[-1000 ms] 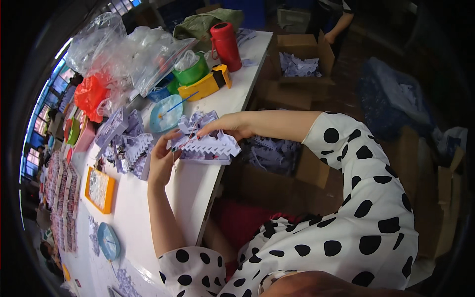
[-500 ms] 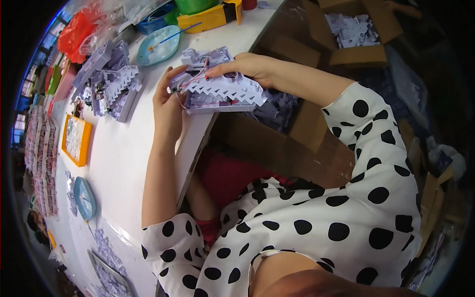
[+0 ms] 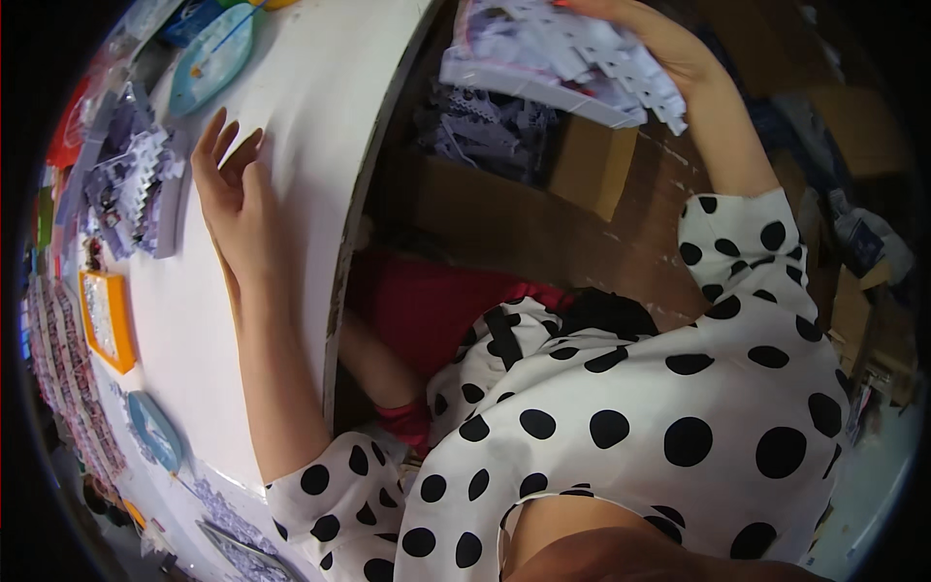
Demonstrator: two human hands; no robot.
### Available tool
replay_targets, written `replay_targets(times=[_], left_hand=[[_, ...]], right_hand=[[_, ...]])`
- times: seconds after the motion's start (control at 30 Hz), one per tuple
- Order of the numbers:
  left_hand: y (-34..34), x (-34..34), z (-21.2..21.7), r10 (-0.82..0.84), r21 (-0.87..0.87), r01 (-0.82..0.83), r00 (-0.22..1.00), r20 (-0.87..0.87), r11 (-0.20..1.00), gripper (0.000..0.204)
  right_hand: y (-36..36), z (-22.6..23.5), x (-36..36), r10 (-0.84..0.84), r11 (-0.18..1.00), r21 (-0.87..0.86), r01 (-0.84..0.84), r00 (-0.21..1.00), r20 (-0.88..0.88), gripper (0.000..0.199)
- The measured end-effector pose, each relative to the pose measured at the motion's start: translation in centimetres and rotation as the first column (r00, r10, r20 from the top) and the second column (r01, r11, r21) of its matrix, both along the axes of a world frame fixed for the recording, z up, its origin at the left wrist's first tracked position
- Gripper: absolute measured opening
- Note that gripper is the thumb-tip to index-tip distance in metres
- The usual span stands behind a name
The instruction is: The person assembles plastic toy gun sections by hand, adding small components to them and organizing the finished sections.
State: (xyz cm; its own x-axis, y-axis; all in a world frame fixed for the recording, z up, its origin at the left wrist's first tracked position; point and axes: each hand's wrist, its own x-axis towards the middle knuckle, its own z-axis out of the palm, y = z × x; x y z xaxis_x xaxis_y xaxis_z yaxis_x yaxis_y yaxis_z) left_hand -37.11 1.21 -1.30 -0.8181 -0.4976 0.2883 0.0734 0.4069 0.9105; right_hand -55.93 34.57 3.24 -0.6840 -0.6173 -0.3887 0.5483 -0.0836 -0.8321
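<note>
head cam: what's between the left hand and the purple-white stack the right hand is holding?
In the head view, bare white table runs from the left hand to the table edge; past it, a shadowed gap, then the purple-white stack in the right hand.

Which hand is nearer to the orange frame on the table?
Left. The left hand lies flat on the white table, a little from the orange frame. The right hand holds a lilac bundle beyond the table edge.

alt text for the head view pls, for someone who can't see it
A person in a polka-dot top holds a tray of pale purple lace trim off the table edge with the right hand, above a cardboard box. The left hand lies flat on the white table.
</note>
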Motion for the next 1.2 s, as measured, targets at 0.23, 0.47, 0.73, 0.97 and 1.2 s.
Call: replay_targets(times=[0.23,0.47,0.73,0.97,1.2], left_hand=[[1.7,-1.0,-1.3,-0.007,-0.425,0.053,0.994,0.109,0.904,0.046],[2.4,0.0,-0.5,0.078,-0.526,0.030,0.980,0.181,0.850,0.044],[2.5,-0.4,0.2,0.048,-0.592,0.066,0.983,0.175,0.803,0.047],[2.4,-0.4,0.5,0.044,-0.608,0.079,0.982,0.184,0.790,0.048],[2.8,-0.4,0.8,0.037,-0.574,0.113,0.969,0.244,0.811,0.044]], right_hand=[[5.6,-14.7,-5.3,-0.073,0.991,0.103,0.087,0.989,-0.126,0.044],[-0.8,-35.4,-6.5,-0.107,0.984,0.152,0.088,0.986,0.124,0.053],[-7.0,-42.0,-6.8,-0.037,0.985,0.169,0.032,0.999,0.029,0.064],[-9.9,-44.6,-5.5,0.045,0.948,0.318,-0.005,0.992,-0.118,0.078],[-10.1,-46.1,-4.2,0.172,0.847,0.520,0.105,0.872,-0.457,0.093]])
